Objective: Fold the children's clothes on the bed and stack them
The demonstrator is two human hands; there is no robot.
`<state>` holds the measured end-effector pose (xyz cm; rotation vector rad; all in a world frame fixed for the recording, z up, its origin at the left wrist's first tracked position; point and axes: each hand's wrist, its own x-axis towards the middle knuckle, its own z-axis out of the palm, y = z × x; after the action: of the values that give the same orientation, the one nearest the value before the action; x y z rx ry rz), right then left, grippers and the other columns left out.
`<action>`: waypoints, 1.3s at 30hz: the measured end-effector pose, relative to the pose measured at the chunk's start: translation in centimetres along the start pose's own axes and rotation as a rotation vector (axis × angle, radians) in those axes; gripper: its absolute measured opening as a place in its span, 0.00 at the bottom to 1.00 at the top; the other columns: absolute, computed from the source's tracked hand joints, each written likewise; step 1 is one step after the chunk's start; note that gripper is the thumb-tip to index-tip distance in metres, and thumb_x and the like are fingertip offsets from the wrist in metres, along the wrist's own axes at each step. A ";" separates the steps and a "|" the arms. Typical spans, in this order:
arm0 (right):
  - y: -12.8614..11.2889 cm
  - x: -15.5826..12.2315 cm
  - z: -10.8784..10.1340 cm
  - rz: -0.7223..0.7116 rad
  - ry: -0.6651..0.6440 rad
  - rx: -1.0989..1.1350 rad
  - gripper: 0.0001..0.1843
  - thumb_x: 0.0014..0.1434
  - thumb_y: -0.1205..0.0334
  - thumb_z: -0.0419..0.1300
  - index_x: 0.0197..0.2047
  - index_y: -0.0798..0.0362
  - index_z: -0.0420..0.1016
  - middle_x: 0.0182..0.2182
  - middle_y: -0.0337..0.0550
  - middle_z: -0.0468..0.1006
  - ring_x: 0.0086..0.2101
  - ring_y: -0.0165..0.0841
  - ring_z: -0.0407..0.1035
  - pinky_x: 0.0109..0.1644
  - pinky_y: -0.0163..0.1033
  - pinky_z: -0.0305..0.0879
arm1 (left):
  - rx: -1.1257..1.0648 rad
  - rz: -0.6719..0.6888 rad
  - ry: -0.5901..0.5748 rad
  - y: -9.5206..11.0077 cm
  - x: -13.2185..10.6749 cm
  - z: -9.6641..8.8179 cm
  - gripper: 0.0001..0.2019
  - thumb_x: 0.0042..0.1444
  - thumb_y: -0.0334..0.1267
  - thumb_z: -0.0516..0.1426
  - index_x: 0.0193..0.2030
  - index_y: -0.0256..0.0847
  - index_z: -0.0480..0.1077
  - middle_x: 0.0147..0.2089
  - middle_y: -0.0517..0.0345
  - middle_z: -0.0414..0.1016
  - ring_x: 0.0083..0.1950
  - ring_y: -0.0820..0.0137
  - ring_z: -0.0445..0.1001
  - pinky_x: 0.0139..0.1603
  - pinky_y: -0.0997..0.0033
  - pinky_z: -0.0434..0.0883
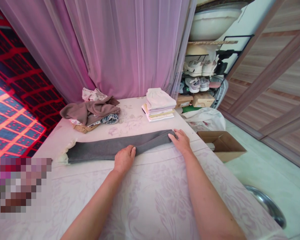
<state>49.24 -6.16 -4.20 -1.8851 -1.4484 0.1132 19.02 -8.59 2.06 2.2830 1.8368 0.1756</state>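
Observation:
A pair of grey trousers lies stretched out and folded lengthwise across the floral cloth, its cream ruffled waist at the left end. My left hand is closed on the near edge around the middle of the length, fingers curled. At the narrow right end, my right hand holds the hem corner between thumb and fingers. What lies under my left palm is hidden.
Behind the trousers are a neat stack of folded clothes and a loose clothes pile. A purple curtain hangs beyond. On the right stand a shoe rack, a cardboard box and a metal basin.

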 end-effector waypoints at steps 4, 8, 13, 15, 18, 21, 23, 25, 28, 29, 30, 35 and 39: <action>0.1 0.1 0.0 -0.015 -0.019 0.003 0.20 0.55 0.46 0.57 0.42 0.51 0.78 0.53 0.48 0.75 0.59 0.47 0.59 0.62 0.55 0.54 | -0.008 -0.005 0.000 0.1 0.2 0.0 0.17 0.66 0.44 0.42 0.39 0.44 0.71 0.37 0.54 0.79 0.38 0.65 0.76 0.35 0.71 0.64; 0.1 0.0 -0.9 -0.030 -0.046 0.083 0.21 0.53 0.45 0.58 0.41 0.50 0.79 0.52 0.48 0.75 0.58 0.45 0.61 0.63 0.53 0.54 | -0.050 0.024 0.021 -0.4 0.0 0.2 0.17 0.66 0.43 0.43 0.39 0.44 0.72 0.36 0.55 0.78 0.37 0.65 0.76 0.34 0.70 0.64; 0.7 -0.5 -3.6 0.021 -0.183 0.464 0.25 0.58 0.40 0.52 0.43 0.50 0.79 0.54 0.47 0.74 0.54 0.41 0.67 0.58 0.46 0.61 | -0.209 0.385 0.074 -1.9 -1.7 1.0 0.16 0.65 0.45 0.47 0.43 0.46 0.75 0.43 0.54 0.78 0.46 0.65 0.73 0.47 0.65 0.66; 0.9 -0.5 -4.5 0.098 -0.159 0.570 0.27 0.60 0.40 0.48 0.43 0.51 0.78 0.51 0.48 0.76 0.50 0.39 0.71 0.55 0.45 0.64 | -0.240 0.457 0.114 -2.5 -2.5 1.5 0.17 0.64 0.47 0.48 0.47 0.48 0.76 0.48 0.53 0.77 0.49 0.64 0.72 0.51 0.62 0.66; 0.3 -0.3 -5.3 0.224 -0.139 0.432 0.24 0.59 0.44 0.51 0.41 0.54 0.78 0.42 0.49 0.81 0.41 0.39 0.75 0.48 0.42 0.67 | -0.246 0.448 0.156 -2.8 -3.1 2.0 0.17 0.64 0.47 0.48 0.48 0.48 0.76 0.48 0.52 0.76 0.50 0.64 0.72 0.51 0.59 0.66; -1.4 0.0 -5.6 0.274 -0.218 0.060 0.20 0.58 0.47 0.53 0.39 0.52 0.78 0.37 0.46 0.81 0.39 0.38 0.74 0.44 0.40 0.66 | -0.223 0.463 0.180 -2.7 -3.2 2.2 0.16 0.64 0.46 0.48 0.48 0.47 0.75 0.49 0.52 0.76 0.50 0.63 0.72 0.51 0.57 0.67; -2.8 0.0 -5.5 0.282 -0.287 -0.121 0.21 0.59 0.45 0.52 0.41 0.50 0.78 0.38 0.45 0.81 0.40 0.39 0.73 0.43 0.39 0.65 | -0.183 0.468 0.205 -2.6 -3.2 2.3 0.16 0.63 0.46 0.49 0.49 0.47 0.74 0.53 0.51 0.75 0.54 0.60 0.70 0.55 0.53 0.65; -3.8 -0.2 -5.2 0.291 -0.336 -0.228 0.22 0.59 0.43 0.51 0.44 0.48 0.77 0.41 0.45 0.80 0.42 0.39 0.73 0.42 0.39 0.64 | -0.133 0.463 0.223 -2.5 -3.3 2.5 0.16 0.63 0.47 0.49 0.50 0.47 0.73 0.58 0.52 0.72 0.60 0.57 0.66 0.61 0.46 0.59; -4.6 -0.6 -4.5 0.322 -0.345 -0.316 0.22 0.59 0.46 0.53 0.51 0.47 0.73 0.42 0.45 0.80 0.43 0.40 0.73 0.42 0.40 0.64 | -0.076 0.460 0.212 -2.5 -3.4 2.7 0.18 0.62 0.49 0.50 0.56 0.48 0.69 0.61 0.54 0.70 0.64 0.55 0.62 0.65 0.40 0.50; -4.6 -0.7 -4.3 0.324 -0.321 -0.333 0.23 0.59 0.47 0.54 0.53 0.48 0.71 0.43 0.45 0.79 0.43 0.40 0.73 0.42 0.41 0.65 | -0.067 0.458 0.205 -2.4 -3.4 2.8 0.19 0.62 0.50 0.50 0.57 0.49 0.68 0.61 0.54 0.69 0.64 0.55 0.62 0.66 0.40 0.50; -4.7 -0.8 -4.1 0.304 -0.275 -0.343 0.24 0.59 0.48 0.54 0.55 0.48 0.70 0.44 0.46 0.79 0.44 0.40 0.72 0.43 0.41 0.65 | -0.062 0.454 0.199 -2.4 -3.4 2.8 0.20 0.62 0.50 0.50 0.57 0.48 0.67 0.61 0.54 0.69 0.64 0.55 0.62 0.66 0.40 0.50; -5.9 -0.9 -3.3 -0.144 0.044 -0.312 0.24 0.63 0.55 0.47 0.58 0.55 0.67 0.57 0.54 0.70 0.55 0.41 0.64 0.55 0.45 0.59 | -0.064 0.440 0.192 -2.4 -3.4 3.1 0.20 0.63 0.50 0.49 0.58 0.48 0.68 0.62 0.53 0.69 0.65 0.56 0.62 0.66 0.42 0.50; -7.7 -1.9 -1.6 -0.373 -0.077 -0.417 0.25 0.66 0.54 0.44 0.62 0.52 0.64 0.64 0.50 0.60 0.63 0.41 0.53 0.64 0.51 0.47 | -0.097 0.413 0.189 -2.2 -3.5 3.0 0.19 0.63 0.49 0.50 0.57 0.49 0.68 0.62 0.55 0.69 0.65 0.57 0.62 0.67 0.43 0.49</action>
<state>43.19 -7.98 0.89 -1.8997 -1.9685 -0.3204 16.86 -11.84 -1.26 2.6223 1.3690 0.5470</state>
